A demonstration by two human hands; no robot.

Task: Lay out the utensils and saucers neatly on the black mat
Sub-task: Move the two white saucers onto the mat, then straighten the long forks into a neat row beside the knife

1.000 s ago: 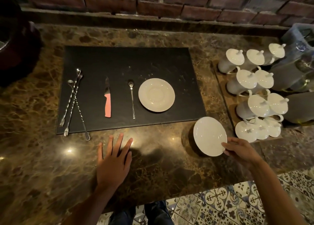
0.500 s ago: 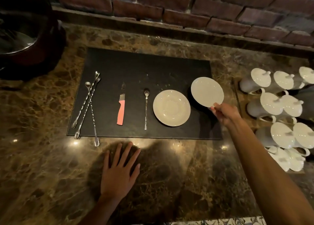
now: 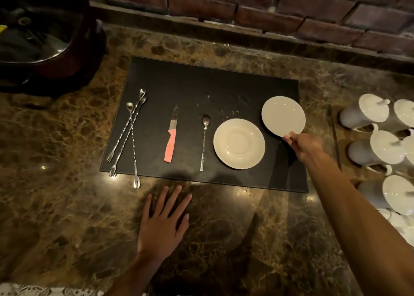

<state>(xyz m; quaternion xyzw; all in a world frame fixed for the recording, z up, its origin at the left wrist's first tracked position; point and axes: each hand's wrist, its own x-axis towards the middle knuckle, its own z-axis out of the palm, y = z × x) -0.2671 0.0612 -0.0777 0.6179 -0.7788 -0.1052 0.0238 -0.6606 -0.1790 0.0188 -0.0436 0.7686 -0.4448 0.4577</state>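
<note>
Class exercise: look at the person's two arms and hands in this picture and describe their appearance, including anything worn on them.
Both arms are bare: no sleeve shows as far as the picture's edge. The left hand and right hand carry no gloves, and no rings, watch or bracelet can be seen. Light is dim, so small details could be missed.

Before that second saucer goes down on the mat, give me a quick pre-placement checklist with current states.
1. Right hand grips the held saucer at its near edge: ok.
2. Held saucer over the black mat: ok.
3. Bare mat right of the placed saucer: ok.
4. Clearance between the saucers' rims: cannot tell.
5. Left hand flat on the counter, clear of the mat: ok.
6. Long forks neat: not ok, crossed, overhanging the mat's near edge.
</note>
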